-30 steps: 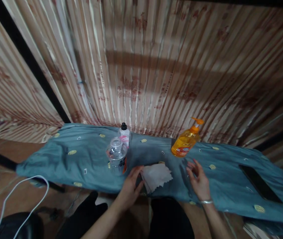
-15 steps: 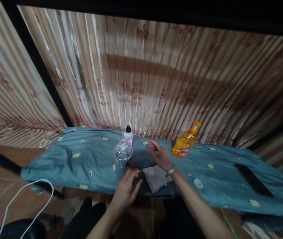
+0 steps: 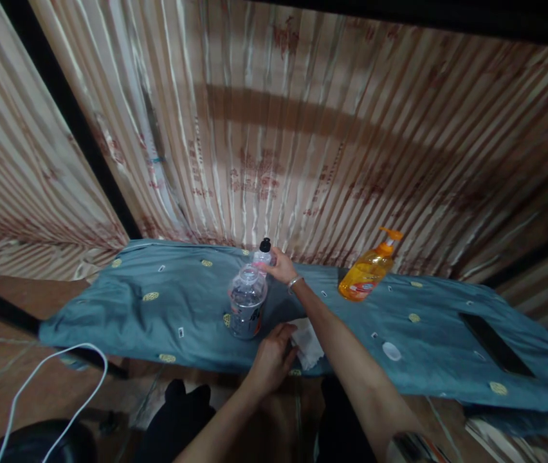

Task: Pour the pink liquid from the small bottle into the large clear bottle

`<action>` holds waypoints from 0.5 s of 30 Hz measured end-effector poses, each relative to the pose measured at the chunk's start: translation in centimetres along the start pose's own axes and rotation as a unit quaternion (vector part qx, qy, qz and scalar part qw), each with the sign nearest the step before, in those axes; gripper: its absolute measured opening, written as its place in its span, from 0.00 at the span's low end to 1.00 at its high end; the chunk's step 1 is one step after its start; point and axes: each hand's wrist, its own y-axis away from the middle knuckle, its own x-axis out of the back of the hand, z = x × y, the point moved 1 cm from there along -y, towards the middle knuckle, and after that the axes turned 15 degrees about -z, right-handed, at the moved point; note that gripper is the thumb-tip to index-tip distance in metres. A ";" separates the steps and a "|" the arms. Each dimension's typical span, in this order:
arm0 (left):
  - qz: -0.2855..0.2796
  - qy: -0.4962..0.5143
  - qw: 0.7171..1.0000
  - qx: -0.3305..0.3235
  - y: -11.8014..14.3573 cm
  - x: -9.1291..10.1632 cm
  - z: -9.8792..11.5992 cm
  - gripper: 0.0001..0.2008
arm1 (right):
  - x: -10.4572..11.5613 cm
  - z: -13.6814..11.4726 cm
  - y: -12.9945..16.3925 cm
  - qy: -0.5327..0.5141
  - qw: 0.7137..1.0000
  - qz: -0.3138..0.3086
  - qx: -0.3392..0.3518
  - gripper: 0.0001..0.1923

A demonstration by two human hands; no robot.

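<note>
My right hand (image 3: 281, 267) reaches to the back and is closed around a small pale bottle (image 3: 263, 256) with a black cap. Just in front of that bottle stands a clear plastic bottle (image 3: 247, 308), upright and without a cap, with dark and orange print low on its side; it partly hides the smaller one. My left hand (image 3: 274, 357) is at the front edge, its fingers closed on the left edge of a crumpled white tissue (image 3: 309, 344). The fingertips are partly hidden against the tissue.
An orange pump bottle (image 3: 365, 276) stands at the back right. A black phone (image 3: 496, 344) and a small white disc (image 3: 392, 351) lie on the teal patterned cloth (image 3: 134, 321). Behind hangs a striped curtain (image 3: 264, 161). A white cable (image 3: 56, 360) loops at the lower left.
My right hand has moved from above the tissue up and left onto the black-capped bottle. My left hand has shifted right, from beside the clear bottle to the tissue.
</note>
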 end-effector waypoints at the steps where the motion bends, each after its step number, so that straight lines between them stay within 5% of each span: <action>1: 0.011 0.011 1.000 0.003 -0.4 -0.2 -0.3 0.22 | 0.5 0.3 0.9 0.005 1.000 0.012 -0.006 0.29; 8: 0.116 0.078 0.989 0.039 -3.2 -2.0 -2.4 0.41 | 4.3 1.7 8.1 0.035 0.994 0.092 -0.050 0.25; 15: 0.179 0.097 0.978 0.053 -7.0 -1.9 -2.5 0.56 | 5.0 0.0 12.5 0.021 0.992 0.119 -0.026 0.25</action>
